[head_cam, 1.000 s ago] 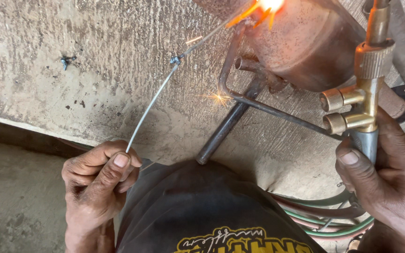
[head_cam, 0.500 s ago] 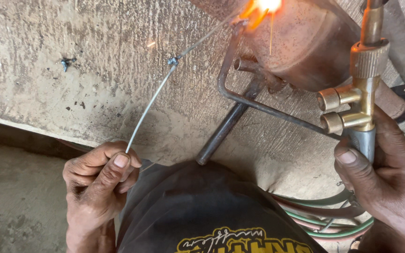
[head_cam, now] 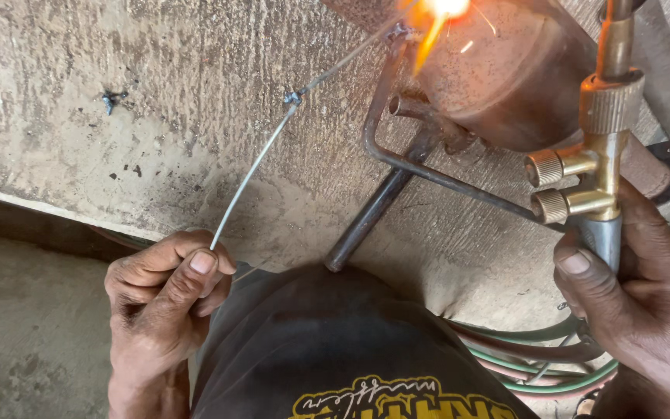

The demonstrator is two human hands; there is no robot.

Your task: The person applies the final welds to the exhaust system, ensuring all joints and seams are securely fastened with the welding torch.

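Left hand (head_cam: 166, 299) pinching thin grey filler wire (head_cam: 253, 167); right hand (head_cam: 636, 291) clenched around brass gas torch (head_cam: 602, 147). Best kept steady, wire tip fed into orange flame (head_cam: 440, 12) on rusty brown metal cylinder (head_cam: 505, 77).

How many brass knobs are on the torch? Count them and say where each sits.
2 side knobs: the upper knob and the lower knob, both left of the torch body, above the right hand. Others may be hidden.
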